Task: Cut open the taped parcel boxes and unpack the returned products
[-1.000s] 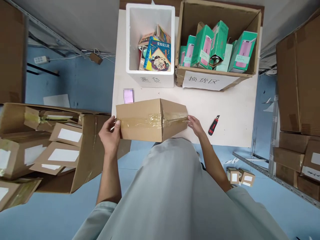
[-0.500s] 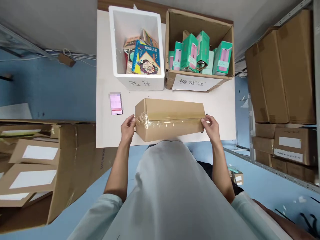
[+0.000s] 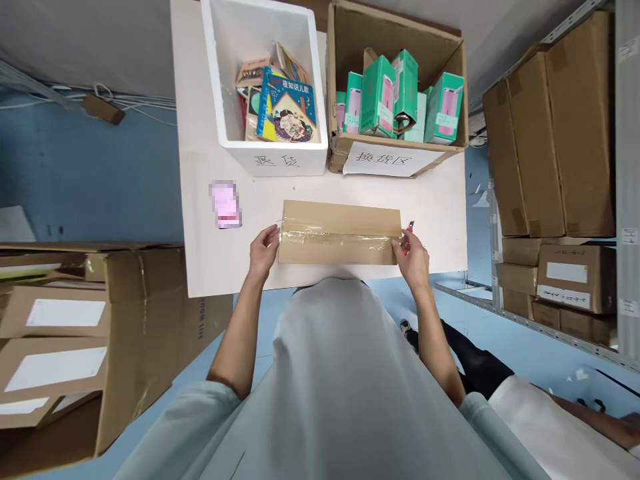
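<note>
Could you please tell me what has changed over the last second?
The carton has been turned: the corner facing the person has swung left, and the long taped side now shows squarely. The red cutter is now partly hidden behind the right hand. The left hand remains at the carton's left end; the books and green boxes look unmoved.

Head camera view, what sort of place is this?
Likely a storeroom for handling parcels, perhaps exchanges: a handwritten sign reads "exchange area" in Chinese, a large carton holds parcels with white labels, and a metal rack is stacked with cardboard boxes.
</note>
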`<state>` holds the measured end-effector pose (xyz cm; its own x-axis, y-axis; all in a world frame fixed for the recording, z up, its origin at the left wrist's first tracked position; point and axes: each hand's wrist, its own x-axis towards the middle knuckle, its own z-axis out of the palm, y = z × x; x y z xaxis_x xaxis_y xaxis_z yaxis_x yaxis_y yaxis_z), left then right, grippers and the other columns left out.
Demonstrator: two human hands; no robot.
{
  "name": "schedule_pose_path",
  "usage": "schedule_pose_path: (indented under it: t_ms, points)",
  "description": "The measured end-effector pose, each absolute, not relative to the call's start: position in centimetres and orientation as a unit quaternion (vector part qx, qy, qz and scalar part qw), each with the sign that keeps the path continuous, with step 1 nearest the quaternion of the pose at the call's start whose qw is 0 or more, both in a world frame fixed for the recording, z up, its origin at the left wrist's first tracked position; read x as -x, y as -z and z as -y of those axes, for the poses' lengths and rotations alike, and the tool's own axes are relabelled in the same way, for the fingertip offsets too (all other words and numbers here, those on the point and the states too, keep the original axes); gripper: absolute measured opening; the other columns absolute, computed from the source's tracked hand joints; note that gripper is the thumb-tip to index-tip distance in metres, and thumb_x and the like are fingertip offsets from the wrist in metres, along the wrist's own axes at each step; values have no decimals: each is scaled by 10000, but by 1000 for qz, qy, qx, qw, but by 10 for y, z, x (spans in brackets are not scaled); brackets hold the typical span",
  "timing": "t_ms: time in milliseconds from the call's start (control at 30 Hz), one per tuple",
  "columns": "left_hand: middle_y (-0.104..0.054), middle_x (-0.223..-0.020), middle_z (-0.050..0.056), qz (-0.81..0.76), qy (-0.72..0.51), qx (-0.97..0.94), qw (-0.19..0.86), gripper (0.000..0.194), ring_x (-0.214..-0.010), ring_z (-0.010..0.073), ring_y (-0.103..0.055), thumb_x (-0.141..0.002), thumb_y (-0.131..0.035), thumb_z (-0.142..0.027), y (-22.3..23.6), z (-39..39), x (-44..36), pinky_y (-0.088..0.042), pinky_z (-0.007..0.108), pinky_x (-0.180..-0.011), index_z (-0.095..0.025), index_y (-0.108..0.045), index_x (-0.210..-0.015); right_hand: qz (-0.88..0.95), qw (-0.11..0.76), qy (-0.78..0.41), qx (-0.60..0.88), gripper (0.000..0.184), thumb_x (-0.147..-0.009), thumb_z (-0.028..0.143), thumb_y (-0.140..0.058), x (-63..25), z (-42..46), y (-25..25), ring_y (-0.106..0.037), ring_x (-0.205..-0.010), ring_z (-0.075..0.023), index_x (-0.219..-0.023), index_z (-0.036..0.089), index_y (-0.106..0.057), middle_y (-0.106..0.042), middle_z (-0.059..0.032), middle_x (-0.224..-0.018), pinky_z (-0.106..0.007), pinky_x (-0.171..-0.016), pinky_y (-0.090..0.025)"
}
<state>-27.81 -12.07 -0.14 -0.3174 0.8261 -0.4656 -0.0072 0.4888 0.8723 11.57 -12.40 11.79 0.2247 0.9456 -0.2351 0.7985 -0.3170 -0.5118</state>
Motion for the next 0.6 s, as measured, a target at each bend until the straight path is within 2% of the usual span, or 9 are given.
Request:
schedule_pose_path:
  t_ms: [133, 267, 467, 600]
  points:
    - [-788, -1429, 180, -689, -422, -364, 463, 551, -1352, 322, -739, -993, -748, -594, -48, 141, 279, -578, 494, -1220, -168, -778, -1341, 593, 135, -274, 745, 748, -1078, 662, -572, -123, 113, -119, -742, -910, -271, -1602, 134, -654, -806, -159, -1209, -443, -899, -629]
    - [-716, -1558, 171, -684, -418, -396, 447, 606, -1400, 326, -715, -996, -770, -657, -85, 150, 260, -583, 488, -1215, -206, -767, -1400, 637, 114, -264, 716, 712, -1133, 710, -484, -127, 102, -117, -723, -866, -263, -1581, 193, -678, -785, -124, -1167, -450, -888, -620]
    - [-779, -1487, 161, -673, -466, -278, 503, 624, -1485, 354, -668, -961, -818, -673, -91, 150, 243, -465, 532, -1337, -189, -785, -1353, 721, 53, -182, 667, 678, -1225, 582, -270, -132, 98, -100, -752, -983, -333, -1577, 131, -635, -775, -207, -1229, -466, -893, -604]
    - [-755, -1524, 148, -663, -495, -246, 504, 614, -1535, 345, -619, -959, -787, -736, -84, 153, 229, -407, 530, -1373, -208, -800, -1272, 752, 52, -125, 645, 677, -1235, 562, -215, -143, 91, -87, -765, -975, -332, -1469, 125, -676, -807, -209, -1124, -451, -916, -594]
